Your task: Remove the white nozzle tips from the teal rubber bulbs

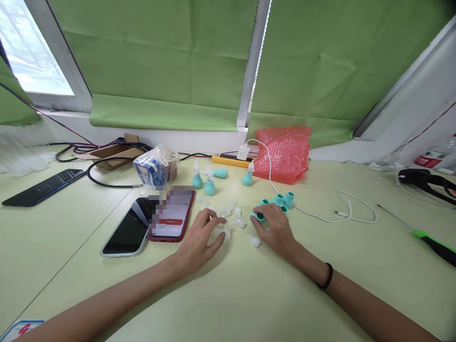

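Note:
My left hand point(201, 240) rests on the pale green table point(228, 294), fingers curled over small translucent white plastic tips point(228, 217). My right hand point(276, 227) lies beside it with its fingers closed on a teal rubber bulb point(259, 216). More teal bulbs point(283, 199) cluster just past that hand. Three assembled teal bulbs with white tips point(209, 184) stand farther back. One loose white tip point(255, 242) lies between my hands.
Two phones point(171, 216) lie left of my hands. A bagged tape roll point(156, 168), a cardboard box point(114, 154), a yellow power strip point(231, 160), pink bubble wrap point(285, 152) and a white cable point(331, 209) sit behind. A keyboard point(42, 186) is far left, a green-handled screwdriver point(432, 243) right.

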### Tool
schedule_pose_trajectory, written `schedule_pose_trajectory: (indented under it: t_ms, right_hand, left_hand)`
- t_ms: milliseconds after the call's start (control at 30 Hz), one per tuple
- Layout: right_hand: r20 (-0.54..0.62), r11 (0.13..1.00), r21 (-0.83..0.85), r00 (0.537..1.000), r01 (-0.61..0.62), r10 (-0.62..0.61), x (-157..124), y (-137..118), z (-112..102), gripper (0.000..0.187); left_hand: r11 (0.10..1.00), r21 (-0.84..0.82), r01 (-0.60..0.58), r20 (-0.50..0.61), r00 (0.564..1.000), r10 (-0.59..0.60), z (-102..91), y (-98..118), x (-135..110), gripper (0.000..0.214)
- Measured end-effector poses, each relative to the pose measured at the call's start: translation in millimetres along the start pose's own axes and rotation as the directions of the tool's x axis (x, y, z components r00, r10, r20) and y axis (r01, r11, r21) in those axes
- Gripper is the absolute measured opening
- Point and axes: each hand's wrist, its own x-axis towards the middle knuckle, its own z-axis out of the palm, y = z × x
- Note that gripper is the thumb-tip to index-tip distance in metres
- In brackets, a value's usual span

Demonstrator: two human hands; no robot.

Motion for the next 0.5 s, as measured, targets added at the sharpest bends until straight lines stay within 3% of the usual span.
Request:
schedule_pose_trajectory:
  t_ms: [133,267,333,400,500]
  right_hand:
    - [-0.046,0.999,-0.033,0.999,0.000,-0.002,2.2,2.8,-2.3,0.009]
    - [-0.045,0.995,-0.078,0.998,-0.058,0.055,2.4,2.1,-1.4,0.017]
    - [-0.021,0.995,-0.083,0.998,-0.052,0.051,2.3,-0.1,-0.8,0.017]
    - [0.003,0.995,-0.090,0.999,-0.045,0.046,2.6,-2.9,-1.3,0.015]
    - [0.034,0.996,-0.078,0.998,-0.052,0.055,3.4,-7.0,-3.4,0.016]
  left_hand:
    - [0.983,0.182,-0.032,-0.138,0.989,0.058,-16.9,-9.4,24.9,0.026]
    - [0.898,0.440,0.020,-0.251,0.963,0.102,-37.4,-28.0,76.6,0.032]
    - [0.861,0.507,0.028,-0.194,0.977,0.083,-41.9,-31.9,110.3,0.031]
    - [0.855,0.519,-0.012,0.033,0.999,-0.006,-38.8,-31.2,145.5,0.029]
    - [0.864,0.503,0.026,0.153,0.981,-0.118,-20.9,-27.5,192.3,0.020]
